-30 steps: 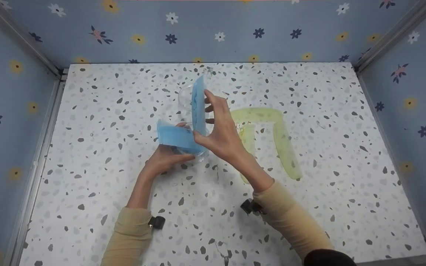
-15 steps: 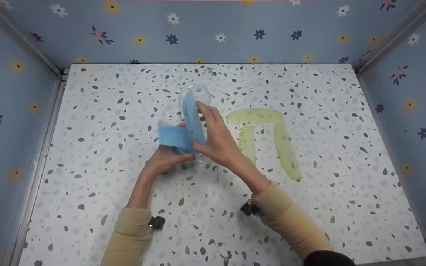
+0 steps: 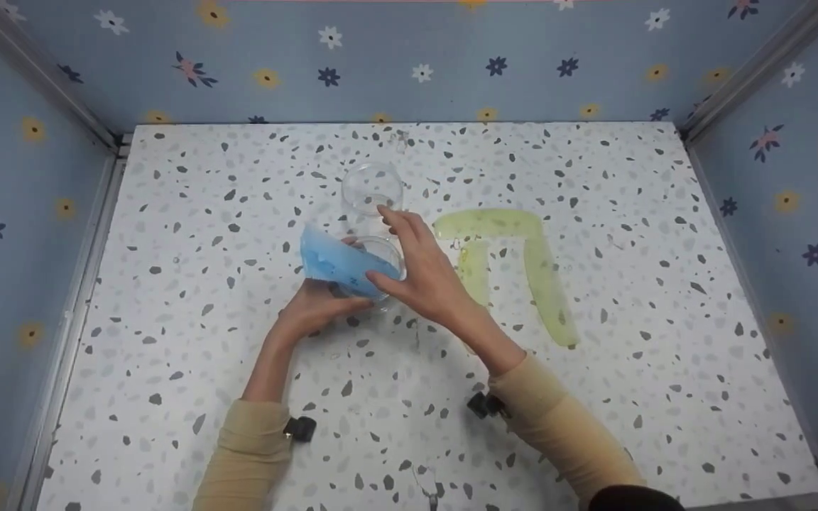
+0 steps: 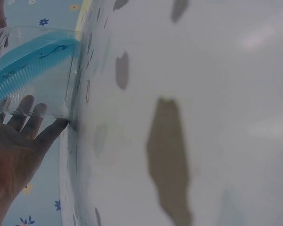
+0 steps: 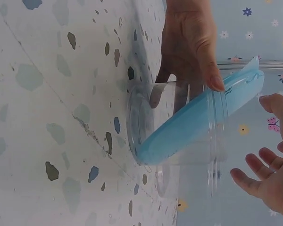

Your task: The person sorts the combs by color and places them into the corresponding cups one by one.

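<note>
A clear plastic cup (image 3: 383, 248) stands upright on the table, and my left hand (image 3: 315, 306) grips it round the side. Two blue combs lean together inside it and overlap as one blue comb shape (image 3: 331, 261), upper ends sticking out past the rim on the left. Fine teeth and dark printing show on the comb (image 4: 33, 63) through the cup wall in the left wrist view. My right hand (image 3: 427, 273) hovers at the cup's right, fingers spread and holding nothing. In the right wrist view its fingers (image 5: 273, 106) are close to the comb's upper end, with a gap between.
A second clear cup (image 3: 372, 186) stands just behind the first. To the right lie flat yellow-green translucent strips: a crosswise one (image 3: 491, 221), a short one (image 3: 475, 273) partly behind my right arm, and a long one (image 3: 552, 298). Flowered panels (image 3: 409, 57) enclose the speckled table.
My right hand lowered the upright blue comb into the cup and let it go; it tipped left onto the other comb. My left hand stayed on the cup.
</note>
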`<state>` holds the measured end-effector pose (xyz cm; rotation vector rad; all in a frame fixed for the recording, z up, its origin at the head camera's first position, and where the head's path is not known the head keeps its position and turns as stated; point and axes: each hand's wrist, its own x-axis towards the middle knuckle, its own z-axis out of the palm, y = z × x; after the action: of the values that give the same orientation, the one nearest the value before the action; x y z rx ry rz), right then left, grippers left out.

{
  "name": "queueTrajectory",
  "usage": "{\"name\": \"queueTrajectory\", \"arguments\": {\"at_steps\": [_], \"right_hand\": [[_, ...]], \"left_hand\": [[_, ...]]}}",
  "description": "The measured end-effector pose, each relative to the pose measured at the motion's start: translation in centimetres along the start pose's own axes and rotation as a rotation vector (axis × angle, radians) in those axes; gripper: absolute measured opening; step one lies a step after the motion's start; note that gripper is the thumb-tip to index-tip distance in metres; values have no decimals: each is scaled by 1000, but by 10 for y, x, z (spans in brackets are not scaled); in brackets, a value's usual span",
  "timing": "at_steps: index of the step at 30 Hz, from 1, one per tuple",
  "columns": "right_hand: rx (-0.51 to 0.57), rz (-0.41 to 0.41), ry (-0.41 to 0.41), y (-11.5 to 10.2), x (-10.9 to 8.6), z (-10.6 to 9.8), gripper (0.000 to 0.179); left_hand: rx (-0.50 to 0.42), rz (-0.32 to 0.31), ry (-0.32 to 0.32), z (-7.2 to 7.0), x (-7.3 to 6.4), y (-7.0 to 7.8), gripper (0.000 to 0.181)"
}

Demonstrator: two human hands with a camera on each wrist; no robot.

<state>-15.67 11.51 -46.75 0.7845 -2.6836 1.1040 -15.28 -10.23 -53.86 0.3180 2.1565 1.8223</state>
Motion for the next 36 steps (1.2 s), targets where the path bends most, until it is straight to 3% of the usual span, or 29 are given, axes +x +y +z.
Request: {"name": "queueTrajectory", "arguments": {"at_steps": [7, 12, 20, 31, 36], "right_hand": [[-32, 25, -3, 11, -8, -8, 83], [-64, 68, -4, 24, -17, -17, 81], [-87, 159, 0, 54, -34, -35, 81], [-176, 290, 47, 90, -62, -62, 80], [-195, 377, 64, 101, -72, -74, 79]], "left_hand": [[-54, -2, -6, -1, -7, 23, 98], [-6, -12, 31, -3, -10, 28, 99], [79, -83, 103, -19, -6, -4, 103], [37, -90, 160, -30, -10, -5, 108], [47, -126, 192, -33, -14, 8, 107]]}}
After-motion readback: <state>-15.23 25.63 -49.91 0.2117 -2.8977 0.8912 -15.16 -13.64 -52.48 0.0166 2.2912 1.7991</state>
